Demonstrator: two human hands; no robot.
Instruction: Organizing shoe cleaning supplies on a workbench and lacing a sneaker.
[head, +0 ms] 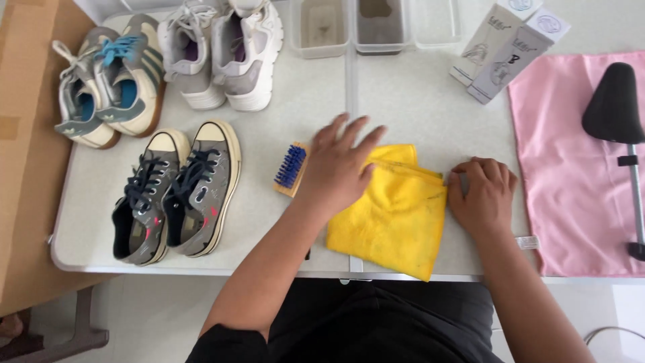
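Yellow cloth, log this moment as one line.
left hand: flat on yellow cloth, over blue-bristled brush | right hand: at cloth's right edge | grey sneakers at left

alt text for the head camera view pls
A person's left hand lies spread on a folded yellow cloth while the right hand presses its edge on a white table; a blue-bristled brush and three pairs of sneakers lie left.

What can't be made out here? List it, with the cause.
Head view only:
- Brush: handle hidden under the left hand.
- Yellow cloth: left part covered by that hand; right hand covers its right edge.
- Clear containers: tops cut off by the upper frame edge.
- Shoe tree: base cut off at the right edge.
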